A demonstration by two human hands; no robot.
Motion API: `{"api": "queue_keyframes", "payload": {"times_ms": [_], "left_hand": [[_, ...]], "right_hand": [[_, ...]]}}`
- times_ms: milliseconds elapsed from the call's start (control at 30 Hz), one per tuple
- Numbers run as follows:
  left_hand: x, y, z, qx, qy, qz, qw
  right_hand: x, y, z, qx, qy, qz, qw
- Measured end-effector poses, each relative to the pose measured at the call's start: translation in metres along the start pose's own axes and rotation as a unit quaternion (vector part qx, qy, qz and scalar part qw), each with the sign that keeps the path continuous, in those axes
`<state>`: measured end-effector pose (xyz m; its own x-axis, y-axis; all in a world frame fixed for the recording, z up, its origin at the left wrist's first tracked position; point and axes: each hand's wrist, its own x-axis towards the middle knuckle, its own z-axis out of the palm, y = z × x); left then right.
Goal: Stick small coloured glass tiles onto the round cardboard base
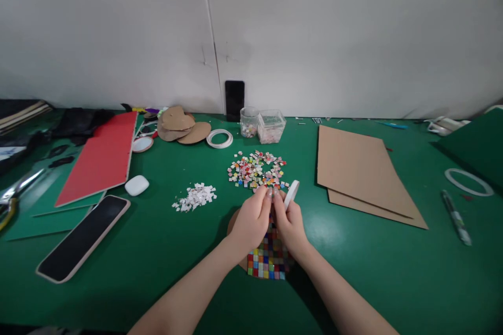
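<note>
My left hand and my right hand meet over a round brown board partly covered with a grid of coloured mosaic tiles. The right hand grips a white roll of tape, held on edge. The left fingertips pinch together at the roll's near side; what they hold is too small to make out. Just beyond the hands lies a heap of loose coloured tiles. A small pile of white paper scraps lies to the left.
Two brown card sheets lie right, a pen and white ring beyond. A phone, white case, red board and scissors lie left. Clear tubs, tape ring, brown discs and an upright phone stand behind.
</note>
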<state>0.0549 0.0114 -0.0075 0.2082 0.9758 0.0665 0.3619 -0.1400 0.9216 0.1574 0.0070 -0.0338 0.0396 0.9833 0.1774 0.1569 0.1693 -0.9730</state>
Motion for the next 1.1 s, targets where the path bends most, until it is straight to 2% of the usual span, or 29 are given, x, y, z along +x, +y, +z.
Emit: {"api": "queue_keyframes", "payload": {"times_ms": [467, 633, 900, 1100], "left_hand": [[-0.001, -0.0023, 0.0016, -0.023, -0.015, -0.008, 1.0], [-0.0002, -0.0023, 0.0013, -0.031, -0.003, -0.005, 1.0], [0.0016, -0.0001, -0.0018, 0.014, -0.016, 0.003, 1.0], [0.0029, -0.0024, -0.0021, 0.04, -0.017, 0.009, 0.999]], "right_hand": [[0.0013, 0.0014, -0.002, -0.048, 0.017, -0.002, 0.999], [0.0019, 0.0017, -0.0027, -0.043, 0.023, 0.012, 0.999], [0.0015, 0.0054, -0.0006, -0.031, 0.016, 0.02, 0.999], [-0.0025, 0.0099, 0.0038, -0.029, 0.047, 0.016, 0.998]]}}
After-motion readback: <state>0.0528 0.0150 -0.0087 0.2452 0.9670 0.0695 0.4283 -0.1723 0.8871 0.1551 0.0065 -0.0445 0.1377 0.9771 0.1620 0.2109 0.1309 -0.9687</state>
